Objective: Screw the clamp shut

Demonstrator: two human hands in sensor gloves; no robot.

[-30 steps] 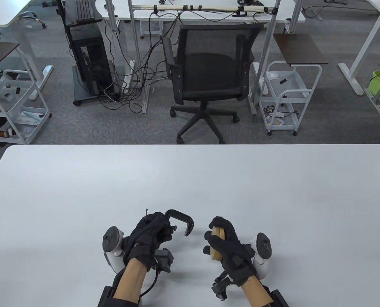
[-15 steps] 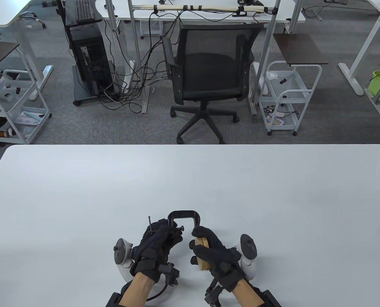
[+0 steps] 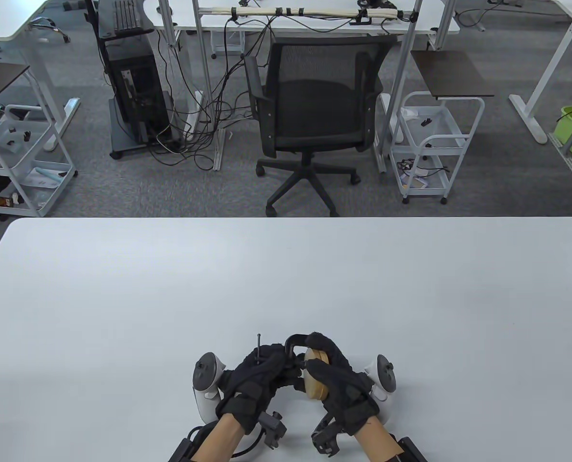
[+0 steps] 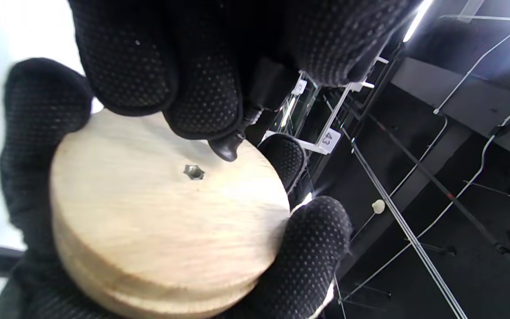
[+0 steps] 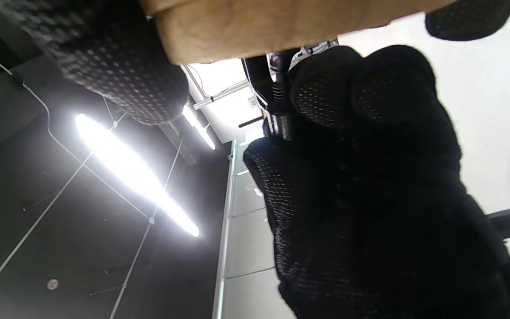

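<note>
Gripping a round, pale wooden disc stack point(image 3: 316, 379) at lower centre of the table view, the right hand point(image 3: 336, 380) is curling around it; the left hand point(image 3: 257, 380) is holding the black metal C-clamp point(image 3: 293, 347), whose screw tip point(image 4: 227, 149) is just beside the disc face.

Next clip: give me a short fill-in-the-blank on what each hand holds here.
The right hand holds two stacked round ____ discs.
The left hand grips a black ____.
The discs sit between the clamp's ends, held ____ the table.
A small hole marks the ____ of the disc face.

Missing: wooden; clamp; above; centre
</note>
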